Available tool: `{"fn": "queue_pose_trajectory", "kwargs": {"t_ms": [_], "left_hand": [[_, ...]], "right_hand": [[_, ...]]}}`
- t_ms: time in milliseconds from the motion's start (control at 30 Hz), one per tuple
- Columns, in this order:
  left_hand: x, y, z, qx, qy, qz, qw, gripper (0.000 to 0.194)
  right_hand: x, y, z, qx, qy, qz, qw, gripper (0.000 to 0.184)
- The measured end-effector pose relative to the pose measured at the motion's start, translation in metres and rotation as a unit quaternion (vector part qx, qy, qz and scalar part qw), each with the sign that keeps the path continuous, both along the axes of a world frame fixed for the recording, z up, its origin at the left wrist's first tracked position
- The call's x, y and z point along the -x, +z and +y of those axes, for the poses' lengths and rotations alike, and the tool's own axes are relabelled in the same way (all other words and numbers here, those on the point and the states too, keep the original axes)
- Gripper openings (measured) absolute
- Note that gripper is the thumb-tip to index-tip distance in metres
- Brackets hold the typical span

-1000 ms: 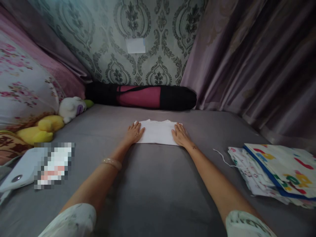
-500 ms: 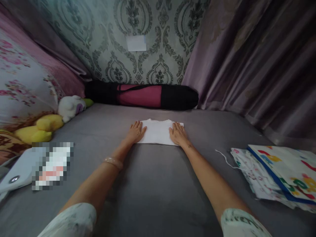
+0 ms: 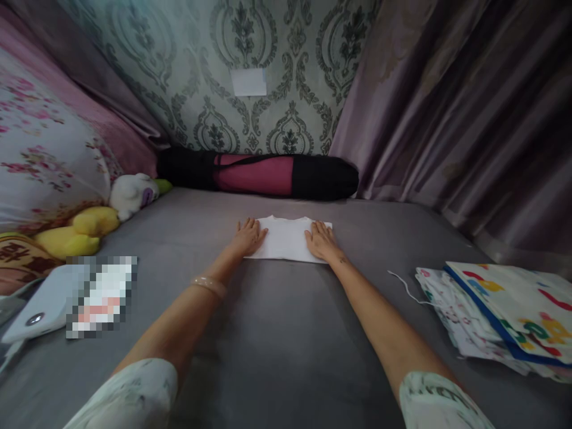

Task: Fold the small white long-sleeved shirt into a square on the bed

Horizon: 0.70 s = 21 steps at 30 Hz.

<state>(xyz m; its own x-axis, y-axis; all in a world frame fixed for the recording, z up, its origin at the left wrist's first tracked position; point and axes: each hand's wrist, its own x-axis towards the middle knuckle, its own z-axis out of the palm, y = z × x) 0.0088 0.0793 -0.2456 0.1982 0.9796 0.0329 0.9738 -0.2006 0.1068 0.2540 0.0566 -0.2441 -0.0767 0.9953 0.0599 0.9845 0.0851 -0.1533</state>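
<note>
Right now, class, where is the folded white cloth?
In the head view, the white cloth lies mid-picture on the grey surface, with the left hand and right hand on its two ends, nearer than the black-and-pink bag.

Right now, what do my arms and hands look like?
Your pale sleeves carry darker markings. A pale, glossy bangle circles the left forearm; a small dark mark shows near the right wrist. The left hand and right hand are ungloved.

Beyond the grip, a black-and-pink bag [image 3: 254, 175], lying before patterned wallpaper [image 3: 243, 36] with a white rectangle [image 3: 249, 82]; beyond and right of the grip, a mauve curtain [image 3: 424, 107]; left of the grip, a floral cushion [image 3: 42, 149], white plush toy [image 3: 127, 195], yellow plush toy [image 3: 71, 234], pale device [image 3: 51, 295].
</note>
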Motion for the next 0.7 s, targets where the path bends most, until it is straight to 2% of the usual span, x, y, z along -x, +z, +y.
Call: {"fn": "queue_pose_trajectory", "kwargs": {"t_ms": [133,267,467,700], "left_hand": [[-0.017,0.004,-0.004,-0.033,-0.033,-0.007,0.999,0.063],[-0.026,-0.005,-0.009,-0.028,-0.034,-0.002,0.999,0.06],[-0.023,-0.017,-0.01,-0.039,-0.033,-0.008,0.999,0.061],[-0.024,-0.008,-0.01,-0.012,-0.028,-0.009,0.999,0.06]], "right_hand": [[0.014,0.004,-0.001,-0.029,0.023,0.007,0.999,0.062],[0.023,-0.004,-0.003,-0.026,0.02,0.012,0.999,0.061],[0.023,-0.012,-0.005,-0.046,0.019,0.015,0.999,0.059],[0.023,-0.005,-0.004,-0.024,0.019,0.012,0.999,0.058]]}}
